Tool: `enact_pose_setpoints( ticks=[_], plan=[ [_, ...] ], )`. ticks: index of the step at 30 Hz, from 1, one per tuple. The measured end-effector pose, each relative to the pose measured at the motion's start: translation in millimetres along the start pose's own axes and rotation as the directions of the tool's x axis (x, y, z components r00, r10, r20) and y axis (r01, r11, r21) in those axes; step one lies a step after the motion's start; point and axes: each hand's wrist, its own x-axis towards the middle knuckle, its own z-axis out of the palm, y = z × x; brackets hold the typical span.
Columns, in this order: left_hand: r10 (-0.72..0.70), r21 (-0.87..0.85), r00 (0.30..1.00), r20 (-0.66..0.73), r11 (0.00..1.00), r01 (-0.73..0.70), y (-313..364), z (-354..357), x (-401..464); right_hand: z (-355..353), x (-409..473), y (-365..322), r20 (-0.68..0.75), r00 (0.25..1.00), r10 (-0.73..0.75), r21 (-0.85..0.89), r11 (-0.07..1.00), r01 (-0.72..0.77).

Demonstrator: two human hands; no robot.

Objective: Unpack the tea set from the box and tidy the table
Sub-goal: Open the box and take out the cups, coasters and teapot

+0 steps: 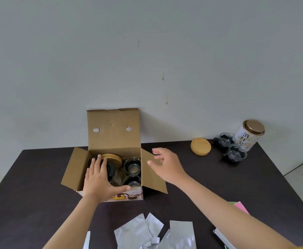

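- Box [111, 155] open on table [219, 186], teapot [111, 169] and cups [132, 167] inside.
- Left hand [98, 178] flat on teapot, fingers straight, gripping nothing.
- Right hand [165, 164] released above flap [152, 177].

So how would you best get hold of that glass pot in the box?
Probably from straight above, two-handed. The glass pot sits upright deep in the cardboard box, walled in by flaps and by glass cups to its right. The left hand already rests over it; gripping under the wooden lid, round the body, seems safest.
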Motion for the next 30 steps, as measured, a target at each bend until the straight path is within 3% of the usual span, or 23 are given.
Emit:
enact_pose_setpoints(
  ticks=[3, 5, 8, 14, 17, 20, 30],
  plan=[
    [-0.002, 0.001, 1.000, 0.010, 1.000, 0.002, -1, -1, 0, 32, 10, -29, 0.064, 0.998, -0.016, -0.074, 0.997, 0.021],
    [0.000, 0.008, 1.000, 0.012, 1.000, 0.000, -3, 0, 2, 47, 19, -46, 0.130, 0.991, -0.018, -0.214, 0.976, 0.045],
    [0.006, 0.006, 1.000, 0.014, 1.000, -0.006, -3, 3, 2, 67, 36, -63, 0.238, 0.969, 0.063, -0.476, 0.877, 0.060],
    [0.020, 0.002, 1.000, 0.011, 1.000, -0.020, -4, 3, 1, 107, 73, -60, 0.309, 0.929, 0.201, -0.722, 0.685, 0.092],
    [0.020, 0.008, 1.000, 0.018, 1.000, -0.020, -5, 3, 2, 116, 84, -55, 0.305, 0.919, 0.250, -0.760, 0.646, 0.077],
    [0.022, 0.015, 1.000, 0.021, 1.000, -0.022, -6, 3, 3, 120, 88, -48, 0.290, 0.916, 0.279, -0.741, 0.671, 0.030],
    [0.028, -0.015, 1.000, 0.007, 1.000, -0.028, -6, 3, 3, 121, 92, -42, 0.231, 0.952, 0.201, -0.738, 0.674, 0.037]
  ],
)
